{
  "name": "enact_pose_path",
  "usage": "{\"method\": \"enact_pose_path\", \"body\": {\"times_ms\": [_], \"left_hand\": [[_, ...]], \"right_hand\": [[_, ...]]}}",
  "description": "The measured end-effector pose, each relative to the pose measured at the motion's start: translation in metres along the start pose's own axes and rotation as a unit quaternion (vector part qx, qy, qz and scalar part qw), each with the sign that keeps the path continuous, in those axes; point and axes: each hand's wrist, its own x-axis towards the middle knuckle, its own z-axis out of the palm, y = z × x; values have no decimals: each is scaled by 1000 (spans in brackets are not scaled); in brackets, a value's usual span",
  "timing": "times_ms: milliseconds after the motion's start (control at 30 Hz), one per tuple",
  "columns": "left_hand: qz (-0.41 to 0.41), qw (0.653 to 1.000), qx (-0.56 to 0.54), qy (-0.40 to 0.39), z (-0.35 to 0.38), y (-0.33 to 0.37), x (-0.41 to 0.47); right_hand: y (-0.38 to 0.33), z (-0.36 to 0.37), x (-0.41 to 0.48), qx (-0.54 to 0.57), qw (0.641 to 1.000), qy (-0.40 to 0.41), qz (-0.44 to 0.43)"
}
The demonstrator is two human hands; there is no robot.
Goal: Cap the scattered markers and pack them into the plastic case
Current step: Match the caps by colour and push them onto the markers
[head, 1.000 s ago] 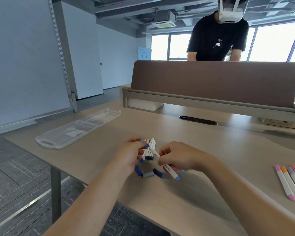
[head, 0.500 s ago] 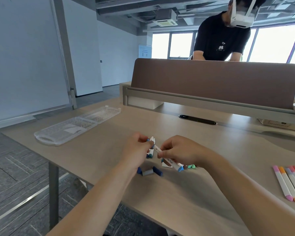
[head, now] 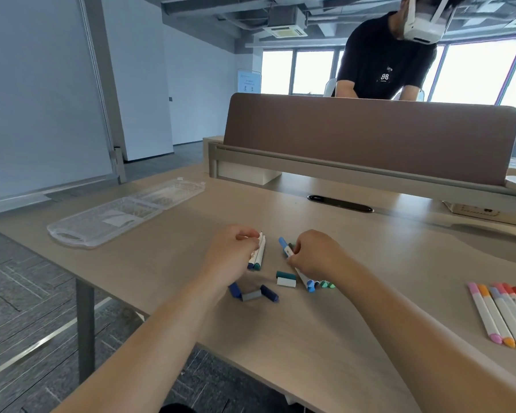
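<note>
My left hand (head: 231, 254) grips a small bundle of white markers (head: 258, 254) with dark ends, held just above the desk. A little to the right, my right hand (head: 313, 256) holds a white marker with a blue cap (head: 285, 245) on top of other markers whose blue and green ends (head: 320, 284) stick out beneath it. Loose caps lie between and in front of my hands: a teal cap (head: 285, 275), a white cap (head: 286, 282), two navy caps (head: 269, 293) and a grey cap (head: 251, 295). The clear plastic case (head: 122, 214) lies open at the desk's far left.
A row of capped pink, orange, purple and red markers (head: 502, 315) lies at the desk's right edge. A brown divider panel (head: 370, 135) runs across the back, with a person in black standing behind it. A cable slot (head: 340, 203) is set in the desk top.
My two hands have drawn apart. The blue-capped marker went rightward with my right hand and now lies with the markers on the desk; the left hand keeps its bundle.
</note>
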Motion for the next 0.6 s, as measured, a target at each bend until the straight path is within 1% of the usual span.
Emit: {"method": "enact_pose_path", "body": {"times_ms": [133,333,433,600], "left_hand": [[-2,1000,0,9,-4,1,-1],[-9,1000,8,9,-10,-1,-1],[-8,1000,10,6,-11,-3,2],[-14,1000,10,9,-15,-9,8]], "right_hand": [[-4,6,3,-28,999,-1,17],[-12,7,5,-62,998,5,5],[-23,9,8,-35,999,21,-8],[-48,10,14,16,1000,-18,-14]]}}
